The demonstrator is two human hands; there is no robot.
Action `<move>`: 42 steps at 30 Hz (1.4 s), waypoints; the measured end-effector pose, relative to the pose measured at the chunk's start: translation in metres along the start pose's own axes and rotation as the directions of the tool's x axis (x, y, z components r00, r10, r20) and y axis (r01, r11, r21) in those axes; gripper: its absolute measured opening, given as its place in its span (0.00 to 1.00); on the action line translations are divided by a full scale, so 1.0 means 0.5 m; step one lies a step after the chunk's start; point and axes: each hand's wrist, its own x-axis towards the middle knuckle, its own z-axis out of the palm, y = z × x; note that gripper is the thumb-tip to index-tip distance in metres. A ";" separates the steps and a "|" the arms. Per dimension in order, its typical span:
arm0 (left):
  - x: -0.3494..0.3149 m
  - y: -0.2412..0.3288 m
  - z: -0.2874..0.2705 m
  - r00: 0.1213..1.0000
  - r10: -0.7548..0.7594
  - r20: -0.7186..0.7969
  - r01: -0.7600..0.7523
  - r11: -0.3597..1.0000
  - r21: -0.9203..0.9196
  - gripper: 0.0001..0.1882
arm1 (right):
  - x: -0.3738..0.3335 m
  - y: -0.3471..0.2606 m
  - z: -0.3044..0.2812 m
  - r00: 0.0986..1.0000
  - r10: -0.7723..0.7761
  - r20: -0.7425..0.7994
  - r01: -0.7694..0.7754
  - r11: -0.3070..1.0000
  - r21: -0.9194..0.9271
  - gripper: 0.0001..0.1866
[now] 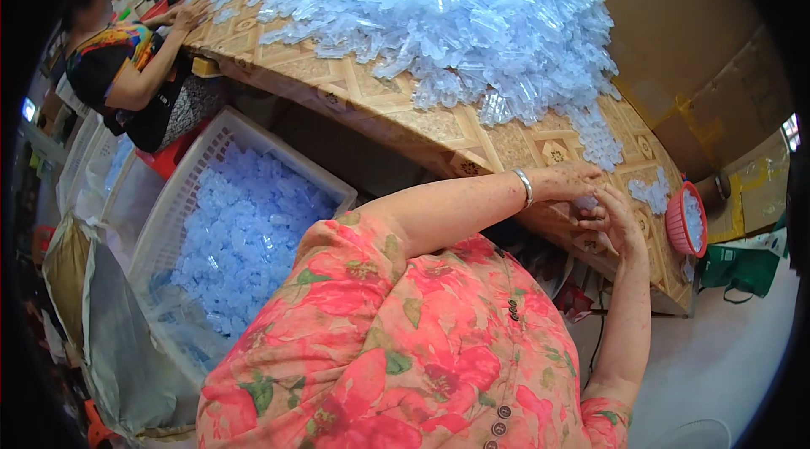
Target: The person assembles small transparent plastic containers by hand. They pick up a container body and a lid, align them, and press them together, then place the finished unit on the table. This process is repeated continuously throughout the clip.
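Observation:
My left hand (570,181), with a silver bangle at the wrist, is bent over the near edge of the patterned table (515,145). Close against it, my right hand (618,219) has its fingers curled inward. Between the two hands shows a small clear plastic piece (584,202), partly hidden by the fingers; both hands appear closed on it. Just beyond them a tongue of clear plastic pieces (597,138) runs down from a large bluish heap (472,18). A smaller cluster of pieces (650,192) lies to the right of my hands.
A red plastic basket (685,219) holding clear pieces stands at the table's right end. Left of me is a big white crate (160,234) full of similar pieces. Another person (126,69) sits at the far left, hands on the table. Cardboard (683,35) stands behind the heap.

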 end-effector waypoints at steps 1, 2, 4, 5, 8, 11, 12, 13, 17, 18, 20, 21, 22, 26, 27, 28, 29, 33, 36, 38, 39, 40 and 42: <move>-0.009 0.006 0.003 0.998 0.053 -0.041 -0.051 0.998 0.047 0.24 | -0.003 0.007 -0.007 1.000 0.013 -0.023 -0.013 1.000 0.003 0.19; -0.027 0.011 0.016 0.991 0.107 -0.080 -0.100 0.990 0.096 0.22 | -0.007 0.013 -0.014 0.999 0.026 -0.047 -0.026 1.000 0.005 0.20; -0.050 0.017 0.034 0.972 0.159 -0.170 -0.130 0.977 0.171 0.21 | -0.008 0.019 -0.003 0.993 -0.044 -0.106 0.043 0.999 -0.004 0.24; -0.055 0.008 0.044 0.961 0.158 -0.225 -0.116 0.975 0.189 0.22 | 0.002 0.027 -0.009 0.990 -0.059 -0.126 0.062 0.998 0.021 0.25; -0.118 0.038 0.014 0.948 0.110 -0.299 -0.039 0.971 0.234 0.20 | -0.003 0.043 0.013 0.981 -0.124 -0.150 0.137 0.988 0.077 0.25; -0.247 0.088 -0.104 0.896 0.334 -0.293 -0.123 0.820 0.558 0.15 | -0.009 0.048 0.034 0.963 -0.186 -0.196 0.200 0.978 0.053 0.23; -0.298 0.125 -0.156 0.952 0.143 -0.270 0.052 0.796 0.603 0.12 | -0.009 0.060 0.029 0.961 -0.188 -0.200 0.203 0.977 0.057 0.23; -0.363 0.130 -0.216 0.965 0.135 -0.224 0.072 0.688 0.722 0.11 | -0.010 0.065 0.027 0.959 -0.197 -0.202 0.212 0.976 0.055 0.23; -0.676 0.220 -0.385 0.823 -0.351 -0.447 0.513 0.119 0.850 0.21 | -0.012 0.065 0.026 0.955 -0.223 -0.194 0.237 0.970 0.052 0.23; -0.717 0.245 -0.398 0.749 -0.362 -0.554 0.586 -0.028 0.810 0.23 | -0.008 0.065 0.031 0.955 -0.232 -0.188 0.246 0.967 0.058 0.23; -0.715 0.294 -0.398 0.725 -0.348 -0.594 0.671 0.162 0.724 0.25 | 0.001 0.070 0.031 0.951 -0.238 -0.199 0.252 0.966 0.051 0.23; -0.709 0.306 -0.394 0.709 -0.342 -0.616 0.702 0.261 0.663 0.26 | 0.002 0.070 0.030 0.948 -0.244 -0.203 0.256 0.966 0.039 0.22; -0.682 0.296 -0.385 0.792 -0.242 -0.560 0.609 0.378 0.698 0.27 | 0.001 0.066 0.033 0.948 -0.243 -0.207 0.254 0.967 0.028 0.22; -0.462 0.216 -0.303 0.873 0.010 -0.488 0.359 0.664 0.656 0.24 | -0.007 0.070 0.028 0.940 -0.248 -0.235 0.252 0.968 -0.012 0.21; -0.408 0.193 -0.284 0.885 0.017 -0.465 0.355 0.619 0.700 0.27 | -0.008 0.073 0.026 0.937 -0.250 -0.242 0.253 0.967 -0.020 0.20; -0.365 0.172 -0.266 0.878 0.074 -0.472 0.341 0.595 0.728 0.29 | -0.008 0.069 0.032 0.939 -0.250 -0.235 0.252 0.968 -0.021 0.20; -0.329 0.141 -0.251 0.871 0.129 -0.474 0.323 0.576 0.751 0.31 | -0.012 0.065 0.038 0.941 -0.244 -0.235 0.245 0.969 -0.026 0.19; -0.248 0.058 -0.215 0.855 0.103 -0.509 0.391 0.517 0.761 0.31 | -0.020 0.065 0.048 0.940 -0.244 -0.237 0.245 0.969 -0.023 0.15; -0.236 0.032 -0.210 0.843 0.085 -0.531 0.422 0.508 0.751 0.28 | -0.018 0.068 0.043 0.939 -0.249 -0.236 0.253 0.967 -0.016 0.14; -0.240 0.012 -0.220 0.820 0.113 -0.561 0.437 0.509 0.742 0.26 | -0.019 0.069 0.045 0.939 -0.253 -0.232 0.257 0.966 -0.011 0.14; -0.239 0.004 -0.229 0.812 0.160 -0.561 0.407 0.533 0.741 0.24 | -0.019 0.068 0.044 0.937 -0.262 -0.233 0.267 0.964 -0.012 0.14; -0.245 -0.003 -0.235 0.801 0.182 -0.571 0.402 0.544 0.737 0.23 | -0.018 0.070 0.045 0.935 -0.266 -0.235 0.269 0.963 -0.017 0.14; -0.256 -0.010 -0.247 0.775 0.229 -0.589 0.386 0.567 0.728 0.22 | -0.016 0.071 0.046 0.930 -0.275 -0.243 0.277 0.961 -0.029 0.13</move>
